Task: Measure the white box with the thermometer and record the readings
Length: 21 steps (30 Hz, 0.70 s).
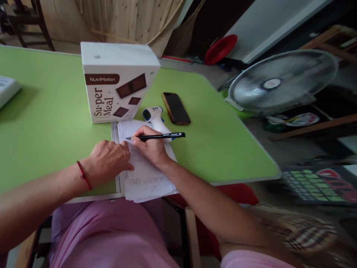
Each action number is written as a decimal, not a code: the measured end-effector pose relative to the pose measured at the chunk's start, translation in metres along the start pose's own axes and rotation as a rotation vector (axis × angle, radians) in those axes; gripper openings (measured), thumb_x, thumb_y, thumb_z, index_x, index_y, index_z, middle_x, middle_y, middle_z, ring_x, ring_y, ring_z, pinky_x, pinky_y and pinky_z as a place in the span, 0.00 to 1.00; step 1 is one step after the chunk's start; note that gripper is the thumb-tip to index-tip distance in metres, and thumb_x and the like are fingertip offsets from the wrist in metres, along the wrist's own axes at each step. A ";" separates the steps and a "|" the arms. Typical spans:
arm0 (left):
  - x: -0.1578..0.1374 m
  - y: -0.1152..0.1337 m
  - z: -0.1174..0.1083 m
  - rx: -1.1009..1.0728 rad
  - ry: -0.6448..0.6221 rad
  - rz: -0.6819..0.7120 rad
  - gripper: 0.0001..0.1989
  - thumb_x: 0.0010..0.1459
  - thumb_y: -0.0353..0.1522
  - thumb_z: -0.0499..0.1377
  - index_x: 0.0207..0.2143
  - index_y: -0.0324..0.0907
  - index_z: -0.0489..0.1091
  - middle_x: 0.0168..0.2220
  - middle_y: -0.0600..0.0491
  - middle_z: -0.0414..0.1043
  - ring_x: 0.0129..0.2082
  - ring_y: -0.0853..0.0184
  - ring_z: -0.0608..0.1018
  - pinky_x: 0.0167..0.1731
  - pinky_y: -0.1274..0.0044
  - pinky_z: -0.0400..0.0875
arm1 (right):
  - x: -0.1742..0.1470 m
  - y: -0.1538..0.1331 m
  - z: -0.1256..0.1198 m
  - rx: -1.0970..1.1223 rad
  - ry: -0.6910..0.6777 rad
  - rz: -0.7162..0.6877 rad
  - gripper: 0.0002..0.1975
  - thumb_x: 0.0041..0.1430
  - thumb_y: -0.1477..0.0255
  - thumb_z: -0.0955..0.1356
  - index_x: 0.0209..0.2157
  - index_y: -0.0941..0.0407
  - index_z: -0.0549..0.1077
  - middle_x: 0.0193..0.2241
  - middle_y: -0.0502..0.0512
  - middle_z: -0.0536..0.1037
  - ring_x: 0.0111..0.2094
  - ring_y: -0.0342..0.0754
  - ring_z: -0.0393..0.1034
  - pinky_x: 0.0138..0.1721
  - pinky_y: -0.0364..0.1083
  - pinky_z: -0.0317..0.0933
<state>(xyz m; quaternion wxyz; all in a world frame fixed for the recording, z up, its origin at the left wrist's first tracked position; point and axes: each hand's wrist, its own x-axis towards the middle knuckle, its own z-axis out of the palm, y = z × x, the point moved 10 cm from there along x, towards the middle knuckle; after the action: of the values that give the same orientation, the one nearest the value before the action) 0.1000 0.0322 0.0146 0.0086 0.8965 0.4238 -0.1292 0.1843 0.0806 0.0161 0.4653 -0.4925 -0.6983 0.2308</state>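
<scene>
Wearing: a pink top [111, 238], on the person's side of the papers [147, 178].
Red bracelet [84, 175]: around the left wrist, left of the papers.
Left hand [108, 158]: over the papers' left edge, fingers curled inward, knuckles up, thumb pointing across the sheets; whether anything sits under the fingers cannot be told.
Right hand [152, 149]: over the papers, fingers and thumb pinching a black pen [164, 136].
Pen tip: at the papers' far left part; contact cannot be told.
Papers: a loose stack on the green table [217, 160], near end jutting past its edge, with handwriting there.
Thermometer [155, 116]: white and blue, at the papers' far right corner, partly hidden behind the pen.
White box [119, 85]: upright at the papers' far end, printed "NutriMotion Su-per Meal".
Phone [176, 108]: face up, beyond the papers to the right.
Fan [281, 80]: well right of the papers, off the table.
Red basin [221, 49]: farther beyond the papers, rightward.
</scene>
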 end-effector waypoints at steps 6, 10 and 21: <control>0.001 0.000 0.001 -0.013 0.013 0.000 0.29 0.59 0.47 0.56 0.49 0.27 0.66 0.24 0.42 0.75 0.27 0.52 0.79 0.21 0.74 0.61 | 0.001 -0.001 -0.002 0.002 0.012 -0.008 0.05 0.48 0.72 0.65 0.21 0.54 0.66 0.18 0.46 0.71 0.21 0.41 0.62 0.25 0.43 0.60; 0.001 0.000 0.001 -0.015 0.017 0.008 0.31 0.59 0.47 0.56 0.50 0.26 0.66 0.24 0.42 0.75 0.27 0.52 0.79 0.20 0.74 0.61 | 0.001 -0.001 -0.001 -0.001 0.011 -0.010 0.05 0.48 0.72 0.65 0.21 0.53 0.66 0.19 0.46 0.71 0.22 0.41 0.63 0.26 0.43 0.60; 0.000 0.000 0.000 -0.007 0.009 0.002 0.30 0.59 0.46 0.56 0.49 0.27 0.66 0.25 0.42 0.75 0.28 0.52 0.79 0.20 0.74 0.60 | 0.000 -0.003 -0.002 -0.005 0.013 -0.022 0.06 0.48 0.74 0.65 0.20 0.53 0.65 0.17 0.45 0.69 0.20 0.41 0.61 0.24 0.43 0.59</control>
<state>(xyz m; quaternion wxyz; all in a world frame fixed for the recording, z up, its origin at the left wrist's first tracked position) 0.1003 0.0324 0.0150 0.0101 0.8974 0.4235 -0.1235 0.1842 0.0790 0.0195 0.4713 -0.4875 -0.7010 0.2208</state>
